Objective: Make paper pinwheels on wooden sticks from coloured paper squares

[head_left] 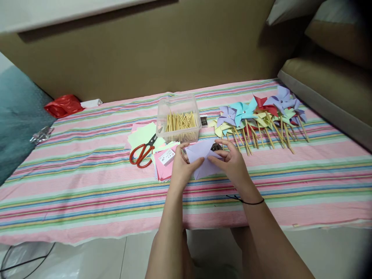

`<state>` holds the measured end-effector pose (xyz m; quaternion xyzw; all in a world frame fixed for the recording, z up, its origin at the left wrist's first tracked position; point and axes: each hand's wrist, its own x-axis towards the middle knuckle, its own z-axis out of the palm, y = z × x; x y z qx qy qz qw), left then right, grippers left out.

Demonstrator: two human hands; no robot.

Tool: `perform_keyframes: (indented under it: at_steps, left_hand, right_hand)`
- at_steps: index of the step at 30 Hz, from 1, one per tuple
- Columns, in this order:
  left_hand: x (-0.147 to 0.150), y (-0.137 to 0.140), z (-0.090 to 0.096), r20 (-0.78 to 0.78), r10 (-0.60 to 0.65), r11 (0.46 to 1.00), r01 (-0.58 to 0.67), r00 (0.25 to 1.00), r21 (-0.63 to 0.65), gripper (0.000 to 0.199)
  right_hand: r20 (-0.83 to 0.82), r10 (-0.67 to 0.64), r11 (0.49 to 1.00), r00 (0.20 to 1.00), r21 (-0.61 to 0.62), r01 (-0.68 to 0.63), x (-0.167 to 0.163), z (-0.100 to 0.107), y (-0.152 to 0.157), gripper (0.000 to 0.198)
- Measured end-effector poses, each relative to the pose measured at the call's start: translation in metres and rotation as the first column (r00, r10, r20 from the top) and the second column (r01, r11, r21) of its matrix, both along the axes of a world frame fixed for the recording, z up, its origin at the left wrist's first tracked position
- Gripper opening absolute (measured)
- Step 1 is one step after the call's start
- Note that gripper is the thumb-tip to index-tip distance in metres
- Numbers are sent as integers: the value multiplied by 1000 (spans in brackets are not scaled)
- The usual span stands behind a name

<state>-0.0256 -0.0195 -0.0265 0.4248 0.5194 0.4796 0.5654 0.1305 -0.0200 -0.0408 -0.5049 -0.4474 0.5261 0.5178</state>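
A lilac sheet of paper (pixel 207 166), cut and partly folded, is held between both hands above the striped cloth. My left hand (pixel 186 164) grips its left side, thumb pressed on the front. On the right side, my right hand (pixel 232 161) pinches the paper between thumb and fingers. Left of my left hand lie a stack of coloured paper (pixel 164 170) with a small white box (pixel 167 157) on it, and red-handled scissors (pixel 142 155) resting partly on pale green sheets (pixel 143 135). A dark small item (pixel 216 147) shows behind the lilac paper.
A clear plastic box (pixel 178 102) of wooden sticks (pixel 183 122) stands behind my hands. Several finished paper pinwheels (pixel 244 110) on sticks lie at right. A red plastic bag (pixel 65 106) and a crumpled silvery packet (pixel 42 135) are at far left. The striped cloth (pixel 95 193) ends at the front edge.
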Motion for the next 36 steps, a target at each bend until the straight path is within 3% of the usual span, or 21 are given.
perform_keyframes:
  at_steps: [14,18,22,28,31,36]
  left_hand:
    - [1,2,-5,-6,27,999,-27,1000,18,66]
    - [1,4,-6,1,166,984,-165,986,65,61]
    - [-1,7,-6,110,381,920,-388,918,55,59]
    - [-3,10,-5,236,563,812,-583,792,20,55]
    - [-2,10,-5,260,586,790,-613,767,29,52]
    - [2,8,-6,279,574,792,-609,770,51,54]
  right_hand:
    - [51,14,998,999,62,-17,-2,-1,0,56]
    - [7,-27,998,1000,64,27,-4,3,-1,51]
    - [-69,-92,987,993,124,100,2,8,-3,42]
    - [10,128,965,992,231,-127,2,4,-4,27]
    - [-73,163,973,984,175,-148,-9,1,-5,33]
    - [-173,-5,999,985,32,11,-23,1,-7,30]
